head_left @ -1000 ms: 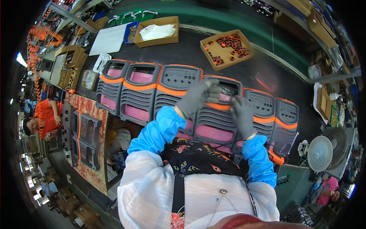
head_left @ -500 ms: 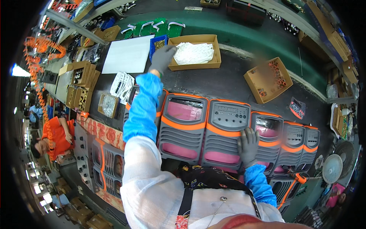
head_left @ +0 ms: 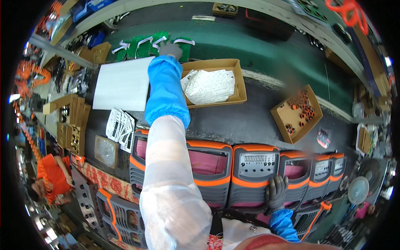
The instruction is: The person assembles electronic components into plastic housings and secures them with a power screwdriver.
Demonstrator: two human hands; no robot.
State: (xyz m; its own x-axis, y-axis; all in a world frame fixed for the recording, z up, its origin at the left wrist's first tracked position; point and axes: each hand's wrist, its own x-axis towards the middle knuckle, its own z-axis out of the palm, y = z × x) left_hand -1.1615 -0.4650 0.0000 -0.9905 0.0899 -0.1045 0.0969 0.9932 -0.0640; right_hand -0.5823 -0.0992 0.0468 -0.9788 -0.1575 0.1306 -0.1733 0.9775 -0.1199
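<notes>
Several green circuit boards (head_left: 145,49), flat and crossed by curved white strips, are lying at the far left, beyond a smooth white sheet (head_left: 121,83). The left grip (head_left: 171,50), in a matte grey glove, is reaching onto them; its fingers are hiding behind the glove's back, so I cannot tell whether it is pinching anything. The right grip (head_left: 276,191) is resting near right with fingers extended, touching the ribbed grey-and-orange panels (head_left: 252,171), which are standing in a row along the dark counter (head_left: 254,125).

Compared with half a second ago, the left grip is lying farther away, past the cardboard box it was beside, while the right one is keeping its place on the panels.

That cardboard box (head_left: 239,93) is holding loose white papers (head_left: 210,85); another carton (head_left: 283,113), farther right, is carrying round orange-and-black parts (head_left: 306,112). A shallow tray (head_left: 96,152) at left is containing crinkled clear plastic (head_left: 107,152).
</notes>
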